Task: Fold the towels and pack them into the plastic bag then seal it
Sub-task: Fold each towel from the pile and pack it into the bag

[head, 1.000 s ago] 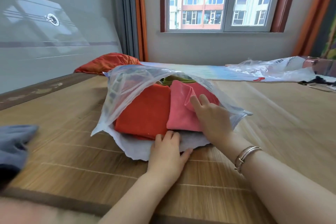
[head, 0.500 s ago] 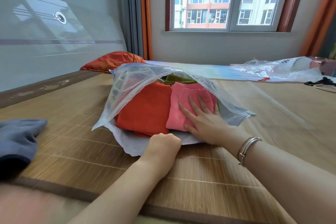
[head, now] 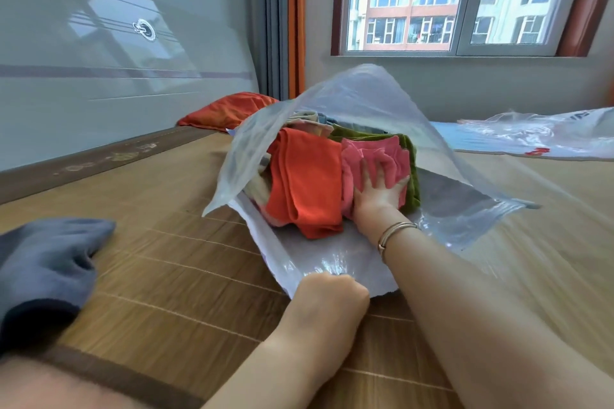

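Observation:
A large clear plastic bag (head: 365, 103) lies on the bamboo mat with its mouth gaping toward me. Inside sit an orange towel (head: 305, 186), a pink towel (head: 382, 153), a green towel (head: 410, 159) and paler ones behind. My right hand (head: 378, 189) is inside the bag, its fingers straight and pressing against the pink towel. My left hand (head: 329, 292) grips the near lower edge of the bag with curled fingers.
A grey towel (head: 43, 269) lies on the mat (head: 172, 262) at the near left. An orange cushion (head: 229, 109) sits at the back beside the wall. More plastic bags (head: 545, 133) lie at the far right under the window.
My right hand has pushed the pink towel deeper into the bag. The bag's upper flap has lifted higher. My left hand has pulled the lower edge toward me.

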